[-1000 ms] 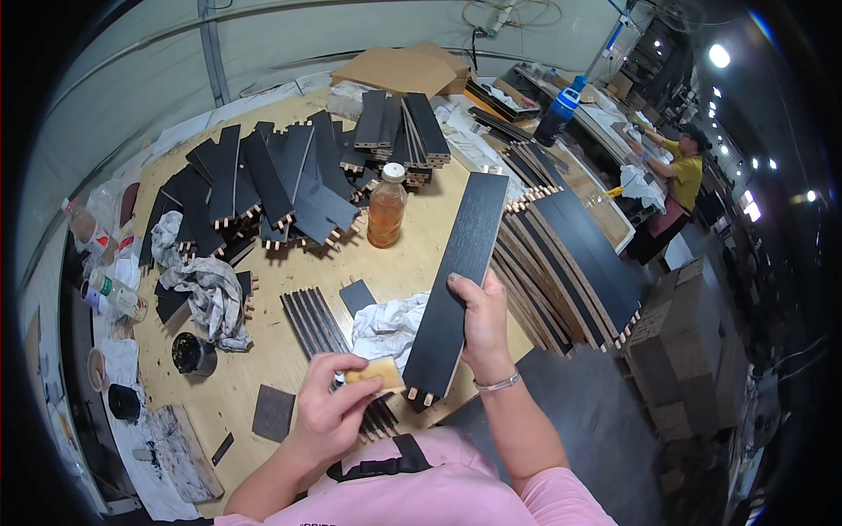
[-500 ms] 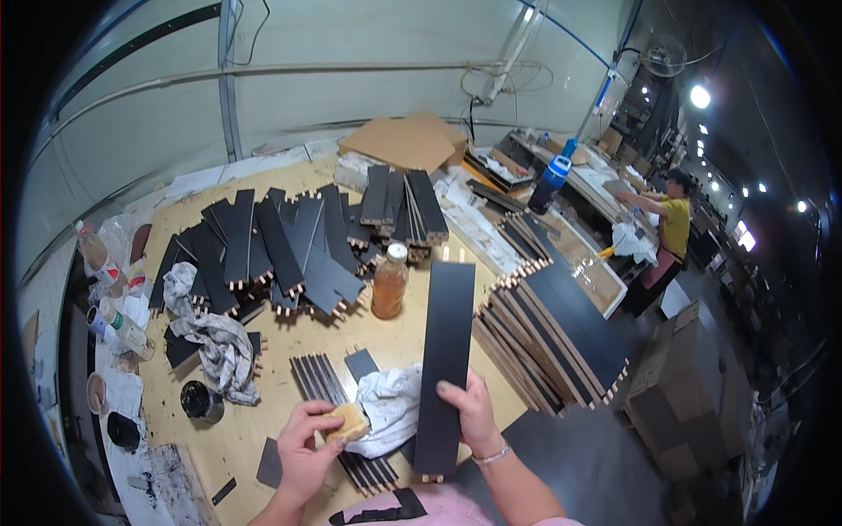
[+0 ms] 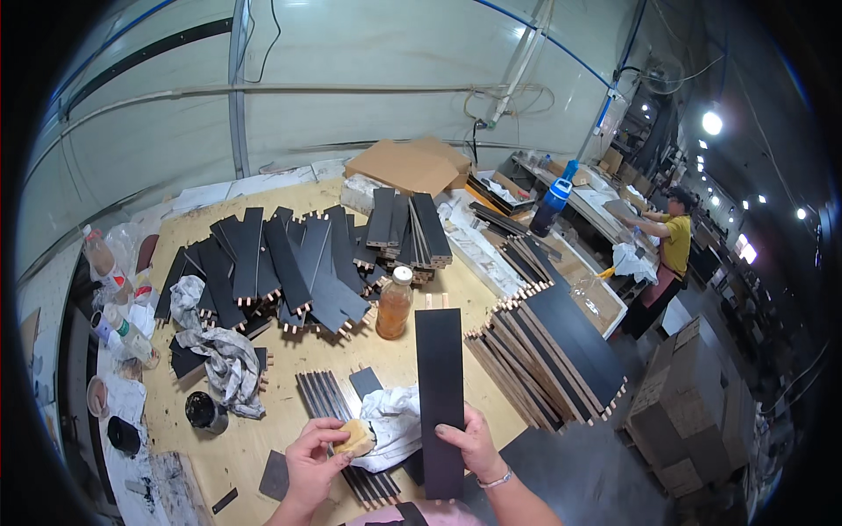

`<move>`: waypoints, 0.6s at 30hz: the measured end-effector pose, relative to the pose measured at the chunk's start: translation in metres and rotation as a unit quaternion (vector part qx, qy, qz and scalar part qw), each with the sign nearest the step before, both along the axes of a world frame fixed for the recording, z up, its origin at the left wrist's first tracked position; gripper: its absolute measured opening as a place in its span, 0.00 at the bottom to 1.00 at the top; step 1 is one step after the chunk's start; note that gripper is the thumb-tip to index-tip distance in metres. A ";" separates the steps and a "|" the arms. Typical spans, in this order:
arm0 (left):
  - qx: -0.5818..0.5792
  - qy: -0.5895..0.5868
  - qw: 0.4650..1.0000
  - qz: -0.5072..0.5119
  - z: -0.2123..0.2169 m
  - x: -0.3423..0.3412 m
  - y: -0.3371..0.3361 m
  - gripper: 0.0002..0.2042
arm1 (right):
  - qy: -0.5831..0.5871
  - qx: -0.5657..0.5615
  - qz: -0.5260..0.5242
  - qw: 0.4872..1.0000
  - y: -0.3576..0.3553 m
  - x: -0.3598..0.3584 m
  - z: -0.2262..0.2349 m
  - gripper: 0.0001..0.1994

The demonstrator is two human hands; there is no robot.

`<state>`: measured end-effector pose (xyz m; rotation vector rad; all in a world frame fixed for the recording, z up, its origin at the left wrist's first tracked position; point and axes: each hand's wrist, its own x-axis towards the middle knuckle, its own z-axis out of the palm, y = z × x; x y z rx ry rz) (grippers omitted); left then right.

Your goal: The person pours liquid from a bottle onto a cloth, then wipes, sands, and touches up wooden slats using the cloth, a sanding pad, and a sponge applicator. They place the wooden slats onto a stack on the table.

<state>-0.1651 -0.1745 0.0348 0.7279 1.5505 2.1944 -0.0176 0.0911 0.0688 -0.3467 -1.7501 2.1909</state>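
Observation:
My right hand [image 3: 474, 443] grips a long black board [image 3: 440, 394] by its right edge, thumb across its face, and holds it upright over the table's near side. In my left hand [image 3: 314, 456] a yellow sponge [image 3: 354, 437] is pinched between thumb and fingers, apart from the board. Just beyond the sponge lies a crumpled white cloth [image 3: 390, 425], partly hidden behind the board. It rests on a row of narrow black strips [image 3: 322, 399] laid side by side on the table. A small dark grey flat piece [image 3: 364, 382] lies beside the cloth.
Black boards with wooden dowels [image 3: 289, 263] are heaped at the far left, and another stack [image 3: 553, 351] stands right. A bottle of amber liquid [image 3: 394, 304], a black jar [image 3: 204, 412] and stained rags [image 3: 226, 368] share the table [image 3: 272, 386]. A co-worker [image 3: 671, 245] stands at the far right.
The black board sits lower in the picture and a little further left. The scene has shifted slightly downward. My left hand still holds the sponge.

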 end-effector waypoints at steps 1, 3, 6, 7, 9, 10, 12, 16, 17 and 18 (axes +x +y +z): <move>0.004 -0.012 1.000 -0.001 -0.002 0.000 0.000 0.17 | -0.004 -0.001 0.003 1.000 0.000 0.000 0.001 0.18; 0.005 -0.027 1.000 -0.002 -0.004 0.000 0.001 0.17 | -0.007 -0.002 -0.013 1.000 -0.003 -0.004 0.007 0.17; 0.015 0.020 0.999 0.019 -0.004 0.003 0.006 0.17 | -0.019 -0.043 -0.013 0.999 -0.003 -0.004 0.005 0.17; 0.013 0.018 1.000 0.021 -0.002 0.007 0.007 0.17 | -0.029 -0.083 0.002 0.996 -0.003 -0.005 0.004 0.17; -0.027 0.162 0.986 0.026 0.011 0.019 0.011 0.16 | -0.034 -0.069 0.004 0.997 -0.005 -0.005 0.002 0.17; -0.060 0.222 0.973 0.021 0.018 0.025 0.014 0.15 | -0.034 -0.083 0.008 0.996 -0.004 -0.006 -0.003 0.17; -0.042 0.311 0.949 -0.021 0.030 0.033 0.021 0.17 | -0.034 -0.097 0.014 0.995 -0.004 -0.007 -0.007 0.17; -0.050 0.385 0.921 -0.030 0.039 0.017 0.035 0.19 | -0.037 -0.130 0.025 0.991 -0.012 -0.008 -0.005 0.18; -0.065 0.402 0.913 -0.004 0.040 0.005 0.040 0.19 | -0.040 -0.138 0.035 0.989 -0.014 -0.007 -0.004 0.19; -0.074 0.403 0.912 0.025 0.038 -0.011 0.046 0.18 | -0.063 -0.149 0.061 0.985 -0.010 0.000 -0.009 0.20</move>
